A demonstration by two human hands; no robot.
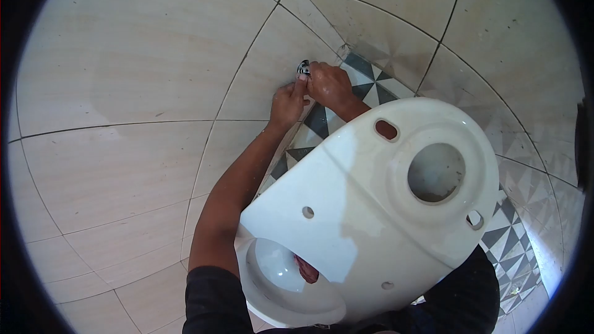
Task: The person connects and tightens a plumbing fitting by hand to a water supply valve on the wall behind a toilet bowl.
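A small chrome fitting [302,67], which looks like a water valve, sticks out low on the tiled wall. My right hand [331,85] is closed around its right side, the fingers covering much of it. From below, my left hand [288,106] reaches up with its thumb pressed to the fitting and its fingers curled. The two hands touch or nearly touch. Between me and the wall stands a white toilet [346,210] without a tank, and my right forearm passes behind its raised rear part.
The toilet's rear deck has a large round hole [436,173] and smaller openings. A dark red, crumpled thing [306,269] shows at the bowl [272,272]. Pale tiled walls [124,179] meet at the corner, above a grey and white patterned floor [317,120].
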